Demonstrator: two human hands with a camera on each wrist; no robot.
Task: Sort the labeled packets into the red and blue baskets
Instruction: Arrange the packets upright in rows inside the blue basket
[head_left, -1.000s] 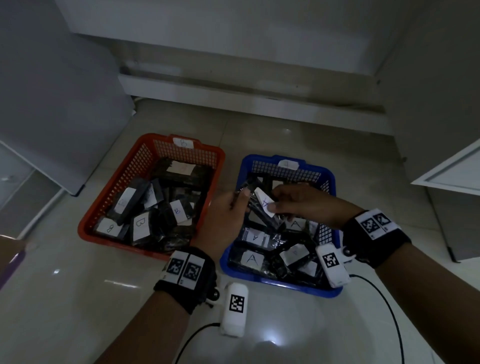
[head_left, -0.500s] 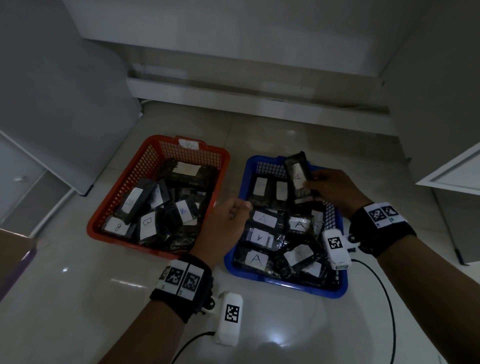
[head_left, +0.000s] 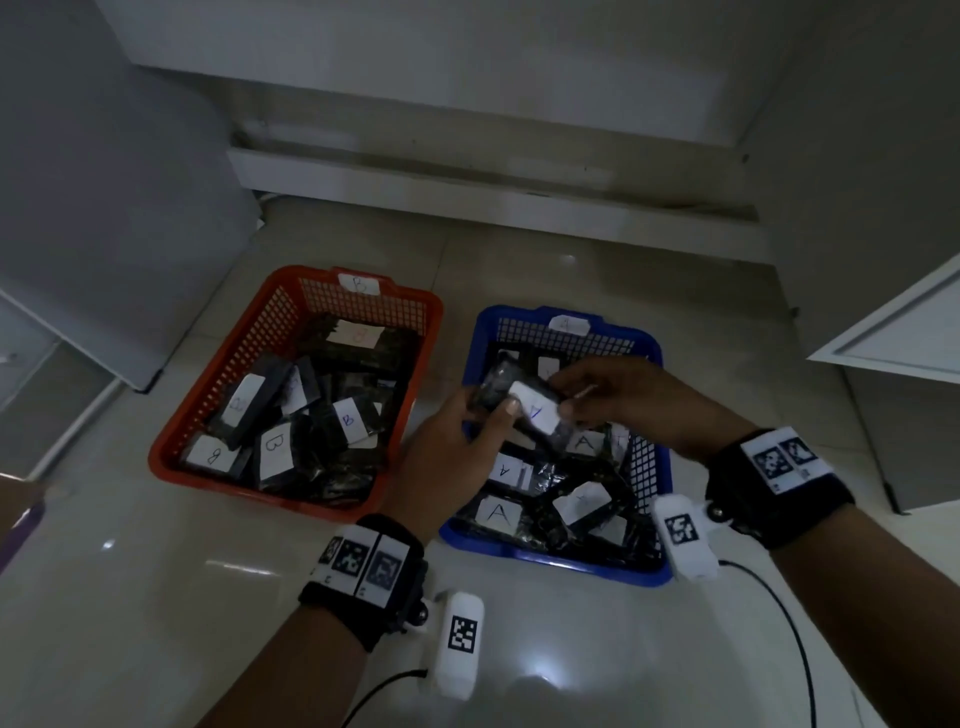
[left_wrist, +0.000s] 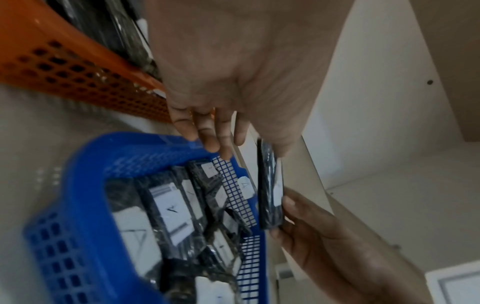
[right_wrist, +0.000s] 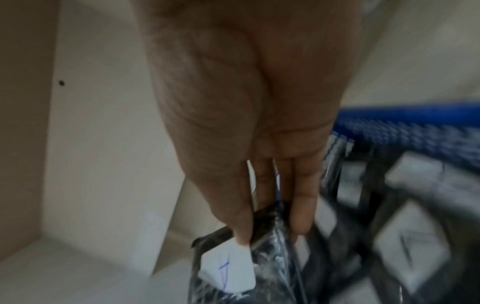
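- Fingers of the right hand (head_left: 631, 397) pinch the right end of a dark packet (head_left: 524, 410); its thumb (right_wrist: 240, 222) presses beside the white label (right_wrist: 228, 271).
- Left hand (head_left: 452, 457) grips the packet's left end, thumb on top; the fingers underneath are hidden in the head view.
- Packet is held over the blue basket (head_left: 561, 558), whose packets carry labels marked A; several are crumpled and hard to read.
- Red basket (head_left: 218, 384) sits just left, holding packets marked B.
- Right wrist view is blurred; the held label's blue mark is unclear there.
- Both forearms are cut off by the near edge.
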